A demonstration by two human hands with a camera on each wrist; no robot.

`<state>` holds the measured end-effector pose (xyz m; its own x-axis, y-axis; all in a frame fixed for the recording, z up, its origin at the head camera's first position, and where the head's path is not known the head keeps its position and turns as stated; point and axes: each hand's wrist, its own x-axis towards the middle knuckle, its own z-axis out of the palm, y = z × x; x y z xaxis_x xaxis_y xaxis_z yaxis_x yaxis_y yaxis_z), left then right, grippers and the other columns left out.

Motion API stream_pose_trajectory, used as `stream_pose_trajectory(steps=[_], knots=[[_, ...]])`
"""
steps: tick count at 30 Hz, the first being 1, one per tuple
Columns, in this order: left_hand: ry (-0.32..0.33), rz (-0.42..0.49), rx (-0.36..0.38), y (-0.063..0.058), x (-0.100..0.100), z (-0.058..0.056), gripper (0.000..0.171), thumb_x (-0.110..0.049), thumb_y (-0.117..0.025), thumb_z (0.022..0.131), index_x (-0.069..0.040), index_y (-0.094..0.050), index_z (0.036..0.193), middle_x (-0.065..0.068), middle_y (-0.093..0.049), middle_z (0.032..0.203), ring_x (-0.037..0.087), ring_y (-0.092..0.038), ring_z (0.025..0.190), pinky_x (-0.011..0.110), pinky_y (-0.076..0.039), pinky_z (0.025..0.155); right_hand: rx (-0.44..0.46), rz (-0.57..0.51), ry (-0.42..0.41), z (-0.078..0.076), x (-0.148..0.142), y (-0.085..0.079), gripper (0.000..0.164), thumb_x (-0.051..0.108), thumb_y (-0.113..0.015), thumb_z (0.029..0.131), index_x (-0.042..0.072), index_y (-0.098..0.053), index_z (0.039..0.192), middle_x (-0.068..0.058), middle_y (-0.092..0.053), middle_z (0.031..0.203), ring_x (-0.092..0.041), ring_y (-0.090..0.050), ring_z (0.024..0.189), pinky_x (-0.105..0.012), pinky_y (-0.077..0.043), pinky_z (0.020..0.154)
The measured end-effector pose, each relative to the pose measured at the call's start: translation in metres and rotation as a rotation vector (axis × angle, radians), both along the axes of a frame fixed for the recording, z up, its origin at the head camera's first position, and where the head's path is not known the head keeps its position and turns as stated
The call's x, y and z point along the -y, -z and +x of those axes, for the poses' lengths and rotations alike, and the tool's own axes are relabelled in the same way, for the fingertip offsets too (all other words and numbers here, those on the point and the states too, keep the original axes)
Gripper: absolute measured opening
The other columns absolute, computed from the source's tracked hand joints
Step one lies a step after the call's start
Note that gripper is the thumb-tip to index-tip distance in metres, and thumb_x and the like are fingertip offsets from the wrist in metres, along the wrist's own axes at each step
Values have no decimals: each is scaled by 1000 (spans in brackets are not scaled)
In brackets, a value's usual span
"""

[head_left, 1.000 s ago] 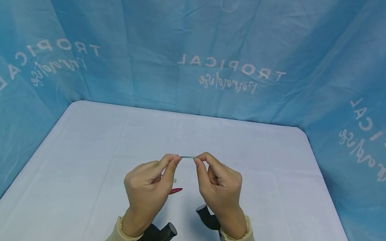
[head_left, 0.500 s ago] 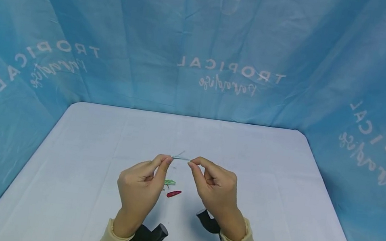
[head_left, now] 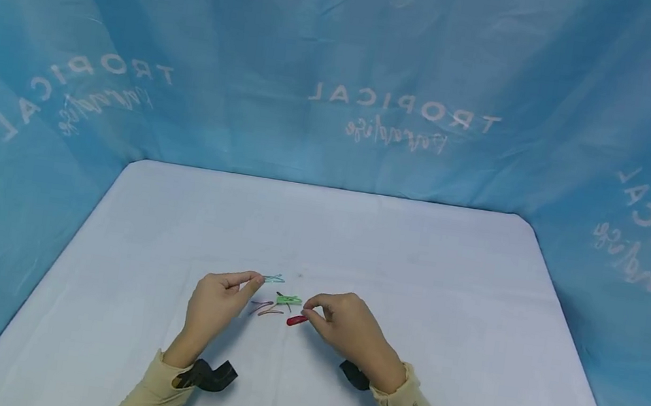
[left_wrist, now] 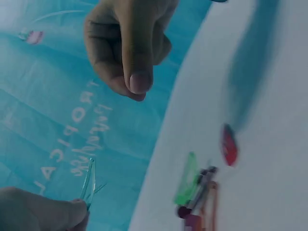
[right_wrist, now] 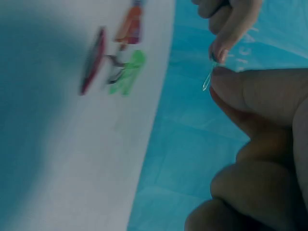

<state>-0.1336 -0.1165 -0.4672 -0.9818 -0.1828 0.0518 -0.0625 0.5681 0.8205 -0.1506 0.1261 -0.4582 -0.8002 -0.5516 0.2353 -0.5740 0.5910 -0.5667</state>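
My left hand (head_left: 216, 302) pinches a thin teal hair clip (head_left: 275, 279) between thumb and index finger. In the left wrist view the clip (left_wrist: 90, 178) shows as a narrow loop with a prong splayed out. My right hand (head_left: 346, 326) hovers at the right with thumb and index fingertips together and the other fingers curled; nothing shows between them. Just below its fingertips in the head view is a red hair clip (head_left: 296, 320). Between the hands lie a green clip (head_left: 289, 301) and several thin clips, among them a purple one (head_left: 260, 304) and an orange one (head_left: 269, 312).
The clips lie in a small group on a white-covered table (head_left: 417, 256). Blue printed curtains (head_left: 347, 41) hang behind the table and along both sides. A black wrist mount (head_left: 206, 376) sticks out from the left sleeve, and a second one (head_left: 353, 375) from the right.
Both hands have come down and apart. The right hand has let go of the teal clip, which stays in the left hand. The clips on the table have come into fuller view.
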Motion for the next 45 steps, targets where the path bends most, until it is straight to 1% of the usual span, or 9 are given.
stream_pose_trajectory(steps=[2,5,15,21,30,33,37,40,45], knots=[[32,-27,67,11,-1,-2,32,-43,-72,92,-17,-81,109,-11,-29,45,6,-21,43,21,-18,42,18,29,6,-1,2,9,6,19,-76,91,14,-79,95,16,-32,47,2,-22,44,-17,-25,45],[57,-70,119,21,-4,-3,31,-44,-71,92,-19,-81,108,-12,-30,44,6,-23,44,23,-18,42,33,53,5,-3,4,18,5,18,-75,92,14,-78,93,15,-34,47,2,-24,43,-18,-26,45],[73,-216,101,36,-2,1,21,-42,-73,91,-26,-82,101,-15,-29,43,5,-22,43,24,-17,41,47,93,7,-6,10,32,6,20,-76,92,14,-78,91,14,-37,47,1,-26,42,-18,-28,45],[83,-254,91,36,0,4,19,-40,-75,89,-28,-82,102,-15,-28,44,5,-22,43,24,-17,40,55,114,1,-7,12,36,6,18,-75,92,14,-78,95,14,-42,48,2,-25,43,-17,-27,45],[71,-269,64,33,1,11,22,-39,-75,89,-28,-80,108,-15,-27,45,4,-21,43,23,-17,40,108,136,11,-8,12,43,16,22,-74,93,14,-77,107,14,-45,50,2,-29,44,-18,-30,45],[75,-273,-5,35,-4,14,22,-39,-73,91,-28,-80,109,-15,-27,47,2,-19,43,22,-16,40,116,134,8,-8,11,44,18,21,-74,93,13,-76,109,14,-43,49,1,-28,44,-18,-29,45],[91,-324,-196,42,-11,16,21,-33,-76,89,-27,-80,109,-15,-38,56,-1,-23,48,21,-20,40,140,128,-7,-9,11,46,19,21,-73,94,13,-76,111,12,-41,48,0,-27,44,-19,-28,45],[106,-372,-296,48,-16,17,20,-30,-79,87,-27,-81,106,-15,-40,61,-2,-24,51,20,-21,41,143,124,-15,-9,12,49,19,21,-73,94,13,-76,111,12,-41,49,0,-27,44,-19,-27,45],[176,-348,-287,52,-23,18,16,-28,-79,87,-25,-82,102,-15,-32,63,-1,-21,53,19,-20,45,118,135,-18,-9,10,51,13,21,-73,94,14,-77,104,12,-51,56,0,-29,45,-18,-29,46]])
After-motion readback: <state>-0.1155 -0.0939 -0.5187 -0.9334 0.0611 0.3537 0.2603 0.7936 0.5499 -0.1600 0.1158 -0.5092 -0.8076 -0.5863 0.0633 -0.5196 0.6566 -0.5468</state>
